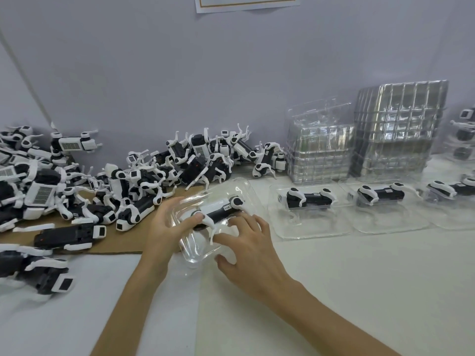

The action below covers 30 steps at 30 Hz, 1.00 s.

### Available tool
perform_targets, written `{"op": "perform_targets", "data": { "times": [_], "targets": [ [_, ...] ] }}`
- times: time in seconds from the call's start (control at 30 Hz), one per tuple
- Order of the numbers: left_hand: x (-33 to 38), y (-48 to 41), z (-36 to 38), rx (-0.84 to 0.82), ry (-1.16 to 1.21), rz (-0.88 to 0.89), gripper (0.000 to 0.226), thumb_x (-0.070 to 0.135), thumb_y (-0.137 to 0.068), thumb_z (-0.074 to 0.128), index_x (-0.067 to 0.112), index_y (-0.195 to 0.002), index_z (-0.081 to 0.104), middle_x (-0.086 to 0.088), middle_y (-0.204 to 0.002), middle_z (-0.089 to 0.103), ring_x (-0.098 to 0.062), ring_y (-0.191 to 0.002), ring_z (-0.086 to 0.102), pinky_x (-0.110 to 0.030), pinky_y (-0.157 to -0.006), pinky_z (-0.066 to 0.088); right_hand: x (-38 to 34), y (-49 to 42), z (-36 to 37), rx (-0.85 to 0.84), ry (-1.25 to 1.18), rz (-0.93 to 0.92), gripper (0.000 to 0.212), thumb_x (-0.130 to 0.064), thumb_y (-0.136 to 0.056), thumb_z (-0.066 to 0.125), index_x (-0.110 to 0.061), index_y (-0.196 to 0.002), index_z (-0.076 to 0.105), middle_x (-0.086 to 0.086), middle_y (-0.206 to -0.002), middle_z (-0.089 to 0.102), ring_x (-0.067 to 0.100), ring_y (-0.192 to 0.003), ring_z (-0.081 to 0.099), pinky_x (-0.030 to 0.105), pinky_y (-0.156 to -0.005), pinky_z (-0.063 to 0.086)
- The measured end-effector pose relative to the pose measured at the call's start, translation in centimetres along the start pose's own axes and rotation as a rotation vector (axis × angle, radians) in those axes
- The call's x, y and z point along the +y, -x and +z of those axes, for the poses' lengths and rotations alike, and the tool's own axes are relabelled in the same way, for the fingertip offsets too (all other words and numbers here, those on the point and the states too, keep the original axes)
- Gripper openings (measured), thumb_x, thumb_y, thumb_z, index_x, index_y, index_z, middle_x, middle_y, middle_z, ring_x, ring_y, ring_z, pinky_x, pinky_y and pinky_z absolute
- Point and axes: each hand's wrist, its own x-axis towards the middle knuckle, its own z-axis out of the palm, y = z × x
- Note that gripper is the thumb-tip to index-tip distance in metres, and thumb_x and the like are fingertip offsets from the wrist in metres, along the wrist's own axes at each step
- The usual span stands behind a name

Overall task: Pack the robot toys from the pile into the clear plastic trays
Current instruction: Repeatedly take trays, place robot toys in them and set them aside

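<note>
A black-and-white robot dog toy (221, 210) lies on its side in a clear plastic tray (228, 187) at the table's middle. My left hand (167, 227) holds the tray's left edge, with its thumb on the toy's rear leg. My right hand (246, 242) presses its fingers on the toy and tray from the front, thumb at the tray's near edge. The pile of robot toys (108, 183) stretches along the wall to the left. Three filled trays (308, 201) (380, 195) (452, 190) stand in a row to the right.
Two stacks of empty clear trays (318, 147) (398, 129) stand against the wall at back right. A brown cardboard sheet (123, 242) lies under the pile. More toys (465, 127) sit at the far right edge. White tabletop (359, 278) spreads in front.
</note>
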Motion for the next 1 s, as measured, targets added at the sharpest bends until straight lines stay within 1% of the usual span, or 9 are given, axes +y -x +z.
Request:
{"op": "perform_targets", "data": {
  "times": [0.07, 0.13, 0.23, 0.3, 0.37, 0.47, 0.63, 0.73, 1.0],
  "targets": [
    [-0.4, -0.1, 0.2, 0.019, 0.014, -0.059, 0.054, 0.042, -0.065, 0.083, 0.035, -0.115, 0.064, 0.008, -0.099, 0.072, -0.02, -0.087, 0.067, -0.04, -0.071, 0.052, 0.0, -0.1, -0.1, 0.003, -0.048, 0.004, 0.026, -0.031, -0.083, 0.071, -0.03, -0.109, 0.071, 0.004, -0.128, 0.054, 0.021, -0.133, 0.043, 0.042, -0.113, 0.029],
    [-1.1, -0.3, 0.3, 0.067, 0.035, -0.114, 0.045, 0.038, -0.078, 0.081, 0.032, -0.118, 0.061, 0.004, -0.101, 0.068, -0.015, -0.081, 0.062, -0.033, -0.068, 0.046, 0.1, -0.2, -0.1, 0.018, -0.035, -0.018, 0.023, -0.032, -0.081, 0.074, -0.031, -0.104, 0.071, -0.003, -0.121, 0.055, 0.018, -0.123, 0.048, 0.039, -0.104, 0.037],
    [-1.9, -0.7, 0.3, 0.149, 0.022, -0.111, 0.048, 0.034, -0.091, 0.068, 0.025, -0.135, 0.052, 0.005, -0.126, 0.054, 0.002, -0.086, 0.053, -0.02, -0.065, 0.038, 0.3, -0.4, 0.1, -0.013, -0.021, -0.012, 0.034, -0.036, -0.08, 0.076, -0.034, -0.113, 0.067, -0.009, -0.11, 0.056, 0.013, -0.109, 0.053, 0.035, -0.097, 0.035],
    [-2.1, -0.8, 0.4, 0.164, 0.007, -0.078, 0.05, 0.032, -0.092, 0.068, 0.023, -0.138, 0.05, 0.005, -0.134, 0.051, -0.002, -0.101, 0.055, -0.019, -0.067, 0.036, 0.6, -0.6, 0.4, 0.0, -0.003, 0.009, 0.041, -0.035, -0.08, 0.078, -0.031, -0.118, 0.064, -0.01, -0.111, 0.057, 0.014, -0.107, 0.053, 0.03, -0.092, 0.034],
    [-2.1, -0.6, 0.8, 0.2, -0.002, -0.034, 0.047, 0.028, -0.093, 0.069, 0.021, -0.135, 0.051, 0.001, -0.135, 0.054, -0.009, -0.114, 0.054, -0.018, -0.073, 0.038, 1.2, -1.0, 0.5, 0.024, -0.002, 0.035, 0.035, -0.031, -0.08, 0.078, -0.03, -0.114, 0.068, -0.009, -0.109, 0.058, 0.016, -0.105, 0.054, 0.026, -0.086, 0.032],
    [-2.0, -0.2, 1.3, 0.266, -0.029, 0.053, 0.038, 0.023, -0.092, 0.071, 0.021, -0.125, 0.053, -0.003, -0.122, 0.059, -0.004, -0.1, 0.058, -0.02, -0.073, 0.042, 2.4, -1.8, 0.5, 0.026, -0.025, 0.081, 0.032, -0.026, -0.085, 0.075, -0.03, -0.116, 0.069, -0.007, -0.114, 0.059, 0.016, -0.113, 0.052, 0.025, -0.092, 0.029],
    [-2.3, 0.0, 1.8, 0.079, -0.104, 0.018, 0.035, 0.02, -0.094, 0.067, 0.027, -0.126, 0.056, 0.007, -0.122, 0.061, -0.011, -0.1, 0.06, -0.032, -0.081, 0.045, 4.1, -2.0, 0.7, 0.047, 0.048, 0.134, 0.036, -0.023, -0.092, 0.066, -0.034, -0.126, 0.065, -0.007, -0.115, 0.061, 0.017, -0.12, 0.05, 0.034, -0.116, 0.014],
    [-2.3, 0.6, 2.5, -0.052, -0.107, 0.001, 0.04, 0.018, -0.094, 0.068, 0.029, -0.131, 0.056, 0.017, -0.127, 0.059, 0.003, -0.112, 0.058, -0.023, -0.087, 0.047, 4.4, -2.0, 0.3, 0.033, 0.075, 0.183, 0.035, -0.03, -0.093, 0.063, -0.042, -0.125, 0.062, -0.012, -0.112, 0.06, 0.013, -0.12, 0.048, 0.033, -0.113, 0.009],
    [-2.3, 1.7, 3.8, -0.183, -0.045, 0.007, 0.065, 0.039, -0.075, 0.067, 0.041, -0.137, 0.047, 0.028, -0.135, 0.053, 0.005, -0.123, 0.054, -0.026, -0.099, 0.047, 4.7, -1.8, -0.5, 0.036, 0.076, 0.304, 0.041, -0.03, -0.085, 0.056, -0.04, -0.124, 0.062, -0.013, -0.118, 0.06, 0.011, -0.126, 0.043, 0.032, -0.114, 0.002]
  ]
}}
